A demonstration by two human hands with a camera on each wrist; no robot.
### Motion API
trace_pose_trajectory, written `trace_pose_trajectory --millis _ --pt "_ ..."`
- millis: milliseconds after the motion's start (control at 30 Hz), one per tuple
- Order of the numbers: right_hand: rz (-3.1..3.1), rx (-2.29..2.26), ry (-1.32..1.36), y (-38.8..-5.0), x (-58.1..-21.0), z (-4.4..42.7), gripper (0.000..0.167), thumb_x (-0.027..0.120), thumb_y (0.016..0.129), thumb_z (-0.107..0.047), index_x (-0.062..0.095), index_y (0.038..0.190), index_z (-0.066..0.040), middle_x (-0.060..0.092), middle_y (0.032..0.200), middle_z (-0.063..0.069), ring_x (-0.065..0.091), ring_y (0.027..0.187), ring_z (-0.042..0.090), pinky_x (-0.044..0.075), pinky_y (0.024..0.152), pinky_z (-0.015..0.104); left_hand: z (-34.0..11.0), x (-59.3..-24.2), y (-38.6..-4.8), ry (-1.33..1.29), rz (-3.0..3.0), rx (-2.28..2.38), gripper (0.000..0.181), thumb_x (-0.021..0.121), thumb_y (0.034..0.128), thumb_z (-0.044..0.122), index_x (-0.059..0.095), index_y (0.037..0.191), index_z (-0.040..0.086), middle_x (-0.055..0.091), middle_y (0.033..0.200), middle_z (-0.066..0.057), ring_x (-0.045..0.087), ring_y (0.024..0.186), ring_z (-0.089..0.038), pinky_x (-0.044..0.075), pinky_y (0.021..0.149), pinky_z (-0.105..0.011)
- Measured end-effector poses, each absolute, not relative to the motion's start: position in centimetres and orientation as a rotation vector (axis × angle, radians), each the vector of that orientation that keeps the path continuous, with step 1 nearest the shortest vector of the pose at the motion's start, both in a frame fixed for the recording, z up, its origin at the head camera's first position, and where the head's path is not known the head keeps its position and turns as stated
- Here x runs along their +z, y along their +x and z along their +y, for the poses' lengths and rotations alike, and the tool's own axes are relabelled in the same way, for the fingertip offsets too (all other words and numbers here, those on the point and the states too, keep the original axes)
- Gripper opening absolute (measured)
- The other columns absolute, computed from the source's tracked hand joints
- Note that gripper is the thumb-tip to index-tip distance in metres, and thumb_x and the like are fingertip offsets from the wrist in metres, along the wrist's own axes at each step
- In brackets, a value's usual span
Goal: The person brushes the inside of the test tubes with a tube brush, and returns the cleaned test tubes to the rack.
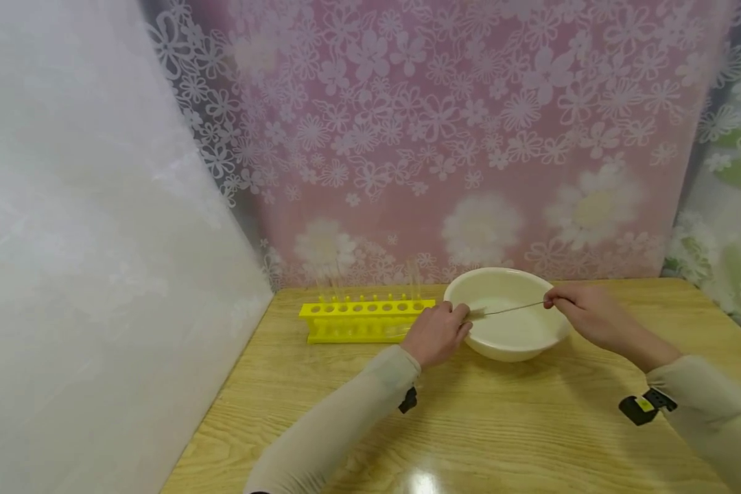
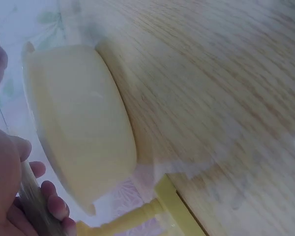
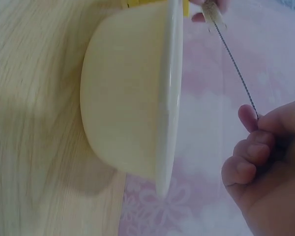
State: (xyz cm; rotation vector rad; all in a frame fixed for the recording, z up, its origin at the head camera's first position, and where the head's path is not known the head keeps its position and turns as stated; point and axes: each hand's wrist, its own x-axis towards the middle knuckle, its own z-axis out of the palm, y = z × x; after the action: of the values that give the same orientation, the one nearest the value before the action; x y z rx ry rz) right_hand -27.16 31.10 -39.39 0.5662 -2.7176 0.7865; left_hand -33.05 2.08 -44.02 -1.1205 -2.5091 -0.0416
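Above the cream-coloured basin (image 1: 509, 348), my left hand (image 1: 435, 335) grips a glass test tube (image 2: 35, 204), its fingers wrapped around it. My right hand (image 1: 586, 317) pinches the twisted-wire handle of a test tube brush (image 3: 236, 66) between thumb and forefinger. Pale bristles show at the tube's mouth in the right wrist view, with the wire running straight from there to the right hand. How far the bristles reach into the tube is hidden by the left fingers. Both hands are over the basin's rim, apart from each other.
Left of the basin stands a yellow test tube rack (image 1: 367, 309) with several clear tubes upright in it, one of them a tube (image 1: 414, 280) near its right end. The wooden table (image 1: 469, 425) extends toward me. Flowered pink cloth (image 1: 407, 137) hangs behind.
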Motion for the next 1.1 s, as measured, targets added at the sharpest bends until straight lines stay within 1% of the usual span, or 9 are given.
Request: trace_pose_trajectory --millis 200,267,533,733,800,867,967,1033,1100 --pt "-2.707 0.837 0.643 -27.5 -39.4 28.2 0.028 0.043 0.108 -0.011 0.069 0.113 -0.002 0.070 0.108 0.011 0.064 0.105 0.035 0.052 0.081 0.047 2.5 -43.8 -33.3 -1.115 -2.452 0.002 0.024 0.046 0.1077 0.035 0.060 0.117 0.018 0.060 0.087 0.002 0.052 0.065 -0.008 0.042 0.057 -0.020" --pt "-2.700 0.835 0.640 -27.6 -39.2 27.5 0.028 0.043 0.108 -0.010 0.069 0.112 -0.001 0.069 0.108 0.011 0.064 0.104 0.034 0.051 0.081 0.049 2.5 -43.6 -33.4 -1.093 -2.462 0.002 0.023 0.047 0.1072 0.035 0.060 0.117 0.019 0.060 0.087 0.002 0.053 0.065 -0.008 0.043 0.057 -0.021" --pt "-2.688 0.830 0.709 -27.6 -39.6 25.7 0.025 0.045 0.106 -0.005 0.070 0.107 -0.001 0.070 0.104 0.009 0.065 0.098 0.030 0.051 0.078 0.043 2.8 -43.2 -32.7 -1.137 -2.432 0.008 0.024 0.049 0.1065 0.037 0.059 0.118 0.019 0.057 0.084 0.003 0.047 0.061 -0.008 0.040 0.057 -0.019" --pt "-2.686 0.860 0.718 -27.8 -39.6 24.9 0.026 0.046 0.106 -0.007 0.070 0.110 0.001 0.071 0.105 0.011 0.066 0.100 0.034 0.052 0.080 0.047 2.7 -43.4 -32.6 -1.108 -2.429 0.001 0.022 0.048 0.1068 0.036 0.059 0.117 0.020 0.055 0.083 0.004 0.046 0.061 -0.007 0.039 0.057 -0.019" --pt "-2.663 0.857 0.731 -28.0 -39.5 24.9 0.025 0.047 0.106 -0.007 0.070 0.110 0.000 0.072 0.105 0.011 0.067 0.099 0.034 0.053 0.078 0.045 2.7 -43.5 -32.7 -1.110 -2.424 -0.022 0.022 0.047 0.1071 0.036 0.058 0.116 0.019 0.054 0.083 0.004 0.045 0.060 -0.006 0.038 0.056 -0.018" --pt "-2.634 0.860 0.721 -28.1 -39.6 25.1 0.023 0.049 0.105 -0.007 0.071 0.110 -0.002 0.073 0.104 0.010 0.067 0.093 0.029 0.053 0.075 0.039 2.6 -43.5 -32.8 -1.120 -2.419 -0.051 0.023 0.046 0.1074 0.037 0.058 0.116 0.019 0.053 0.083 0.005 0.044 0.061 -0.006 0.038 0.056 -0.018" --pt "-2.582 0.867 0.686 -27.9 -40.1 25.5 0.017 0.056 0.103 -0.009 0.071 0.110 -0.005 0.071 0.094 0.006 0.062 0.075 0.015 0.049 0.064 0.029 2.4 -43.5 -32.8 -1.137 -2.422 -0.103 0.023 0.045 0.1076 0.037 0.058 0.117 0.020 0.053 0.083 0.006 0.045 0.061 -0.005 0.038 0.057 -0.017" --pt "-2.549 0.875 0.666 -27.7 -40.5 25.7 0.013 0.061 0.101 -0.011 0.071 0.108 -0.006 0.068 0.087 0.004 0.054 0.067 0.007 0.045 0.060 0.026 2.2 -43.5 -32.7 -1.148 -2.444 -0.142 0.023 0.046 0.1076 0.037 0.059 0.118 0.020 0.053 0.084 0.007 0.046 0.063 -0.004 0.038 0.057 -0.017" --pt "-2.510 0.867 0.669 -27.6 -40.8 25.8 0.010 0.064 0.099 -0.013 0.070 0.105 -0.007 0.065 0.083 0.002 0.050 0.064 0.004 0.044 0.057 0.024 1.8 -43.5 -32.5 -1.149 -2.467 -0.185 0.024 0.046 0.1073 0.037 0.059 0.120 0.021 0.055 0.087 0.007 0.046 0.065 -0.004 0.039 0.059 -0.016"
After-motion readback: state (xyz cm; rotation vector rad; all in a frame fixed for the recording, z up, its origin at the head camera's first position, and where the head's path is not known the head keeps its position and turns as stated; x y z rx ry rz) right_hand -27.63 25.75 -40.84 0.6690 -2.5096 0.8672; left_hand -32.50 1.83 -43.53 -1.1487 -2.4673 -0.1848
